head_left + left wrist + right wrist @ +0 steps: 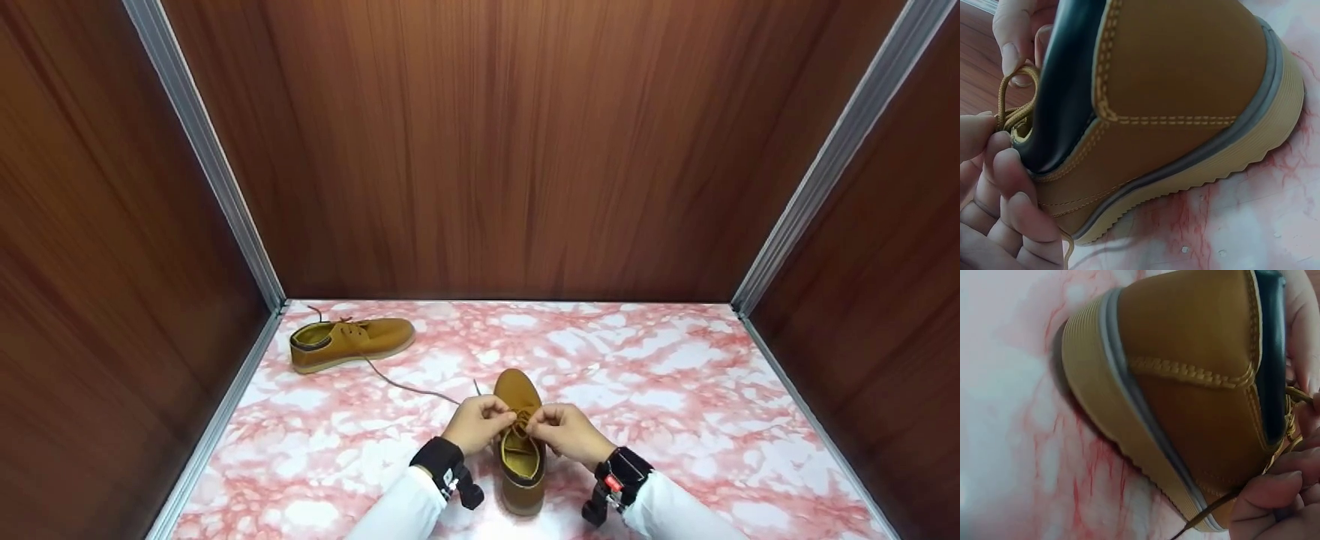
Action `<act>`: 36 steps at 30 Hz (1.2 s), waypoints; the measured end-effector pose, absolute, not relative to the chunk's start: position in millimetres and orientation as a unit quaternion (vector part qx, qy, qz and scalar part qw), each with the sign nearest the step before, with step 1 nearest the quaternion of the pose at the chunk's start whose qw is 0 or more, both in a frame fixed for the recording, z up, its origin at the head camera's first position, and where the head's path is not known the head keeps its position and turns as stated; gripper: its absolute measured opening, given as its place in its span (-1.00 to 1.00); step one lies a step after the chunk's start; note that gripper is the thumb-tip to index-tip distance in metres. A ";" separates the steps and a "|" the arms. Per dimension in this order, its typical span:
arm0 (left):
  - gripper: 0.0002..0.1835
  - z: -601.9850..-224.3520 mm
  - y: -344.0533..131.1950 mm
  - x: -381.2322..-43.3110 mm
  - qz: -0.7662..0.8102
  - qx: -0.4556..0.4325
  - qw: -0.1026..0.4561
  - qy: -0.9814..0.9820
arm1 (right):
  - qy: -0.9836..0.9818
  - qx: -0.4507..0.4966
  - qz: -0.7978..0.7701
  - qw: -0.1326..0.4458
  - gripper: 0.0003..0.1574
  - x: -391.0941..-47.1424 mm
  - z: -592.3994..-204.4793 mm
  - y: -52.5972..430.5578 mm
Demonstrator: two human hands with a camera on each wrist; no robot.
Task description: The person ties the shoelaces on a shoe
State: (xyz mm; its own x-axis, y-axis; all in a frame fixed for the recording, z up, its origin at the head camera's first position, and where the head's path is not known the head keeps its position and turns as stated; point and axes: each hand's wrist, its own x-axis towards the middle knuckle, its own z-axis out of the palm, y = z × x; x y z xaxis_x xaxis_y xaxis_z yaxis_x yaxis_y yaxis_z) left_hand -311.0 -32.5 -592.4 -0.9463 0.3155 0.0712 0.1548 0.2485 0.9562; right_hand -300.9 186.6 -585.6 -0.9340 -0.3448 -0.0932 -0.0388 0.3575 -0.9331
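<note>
A tan lace-up shoe [517, 388] stands on the patterned surface with its toe pointing away and its opening toward me. Over its eyelets, the left hand [478, 426] pinches the brown lace between thumb and fingertips. From the other side, the right hand [574, 433] pinches lace too, fingertips close to the left ones. A small lace loop [1002, 93] rises between the two hands in the left wrist view. Below the right hand's curled fingers, a loose lace end [1201, 516] hangs past the sole. The knot is partly hidden by fingers.
A matching tan shoe [386, 335] lies at the back left, toe to the right. Its long lace [405, 387] trails across the pink-and-white surface [660, 375] toward the left hand. Brown wood-grain panels [510, 150] with metal edge strips enclose the back and sides.
</note>
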 end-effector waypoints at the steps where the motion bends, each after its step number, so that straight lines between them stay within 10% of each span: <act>1: -0.83 -592.0 -32.6 -311.0 0.593 0.151 0.067 0.788 | 0.814 -0.118 -0.554 0.131 -0.80 -301.0 -585.4 186.7; 36: -0.83 -587.4 -52.6 -323.1 0.560 0.147 0.052 0.814 | 0.813 -0.062 -0.573 0.081 -0.87 -307.1 -577.8 202.0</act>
